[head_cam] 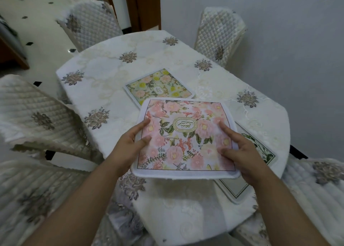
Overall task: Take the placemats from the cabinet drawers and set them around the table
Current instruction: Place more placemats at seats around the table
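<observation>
While above tablecloth (104, 72) amid quilted chairs (89, 29), pink placemat (186, 149) in grip of left hand (126, 147), right hand (243, 152).

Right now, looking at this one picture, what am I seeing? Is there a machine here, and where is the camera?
There is no machine. These are a person's two bare hands, seen by one camera worn on the head, looking forward and down. The left hand and right hand grip a pink floral placemat by its opposite sides. The table is covered by a white embroidered cloth. On it lie a yellow floral placemat, farther off, and a green-edged placemat, partly hidden by the pink one. Quilted chairs stand around the table.
</observation>
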A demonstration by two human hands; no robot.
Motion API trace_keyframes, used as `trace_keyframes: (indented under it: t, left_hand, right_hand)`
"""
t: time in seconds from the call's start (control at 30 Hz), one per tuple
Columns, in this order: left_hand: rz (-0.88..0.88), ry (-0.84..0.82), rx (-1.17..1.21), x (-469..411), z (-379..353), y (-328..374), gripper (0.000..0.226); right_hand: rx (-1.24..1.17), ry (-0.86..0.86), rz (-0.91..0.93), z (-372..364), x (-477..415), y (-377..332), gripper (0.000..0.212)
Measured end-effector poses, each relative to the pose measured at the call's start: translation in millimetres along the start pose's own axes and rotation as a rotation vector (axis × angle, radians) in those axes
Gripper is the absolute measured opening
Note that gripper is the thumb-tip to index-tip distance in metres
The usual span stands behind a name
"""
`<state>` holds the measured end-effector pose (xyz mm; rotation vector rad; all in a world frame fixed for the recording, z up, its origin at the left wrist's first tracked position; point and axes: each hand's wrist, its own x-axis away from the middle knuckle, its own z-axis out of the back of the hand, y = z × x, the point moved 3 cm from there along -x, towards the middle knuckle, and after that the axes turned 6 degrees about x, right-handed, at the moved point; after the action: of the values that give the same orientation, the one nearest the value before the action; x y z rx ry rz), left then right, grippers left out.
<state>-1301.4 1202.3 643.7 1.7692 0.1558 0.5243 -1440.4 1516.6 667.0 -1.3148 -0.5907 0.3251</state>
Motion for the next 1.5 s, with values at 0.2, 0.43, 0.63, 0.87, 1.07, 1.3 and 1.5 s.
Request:
trace_keyframes:
  t: [0.2, 0.43, 0.63, 0.87, 1.07, 1.3, 1.5]
  left_hand:
    - [-0.132, 0.022, -0.053, 60.5, 14.8, 43.6, 0.05]
    - [-0.183, 0.19, -0.329, 128.9, 48.2, 83.8, 0.054]
    - [-0.204, 0.29, -0.141, 230.9, 122.4, 99.7, 0.053]
    - [-0.243, 0.453, -0.137, 404.7, 264.6, 102.2, 0.052]
    - [-0.234, 0.568, -0.153, 531.4, 365.3, 95.8, 0.054]
    - [-0.24, 0.65, -0.155, 586.6, 448.9, 89.8, 0.056]
    - [-0.19, 0.675, -0.128, 576.2, 515.9, 83.0, 0.056]
  right_hand:
    - [0.173, 0.032, 0.111, -17.1, 27.2, -58.0, 0.061]
    - [0.378, 0.02, 0.132, -78.5, 58.6, -96.6, 0.076]
    - [0.241, -0.056, 0.225, -162.1, 107.1, -118.6, 0.073]
    - [0.186, -0.195, 0.293, -340.3, 200.5, -123.1, 0.075]
    - [0.25, -0.296, 0.327, -473.0, 267.9, -123.4, 0.075]
    - [0.266, -0.353, 0.316, -566.5, 289.2, -143.4, 0.077]
    - [0.255, -0.379, 0.302, -630.8, 266.4, -146.9, 0.078]
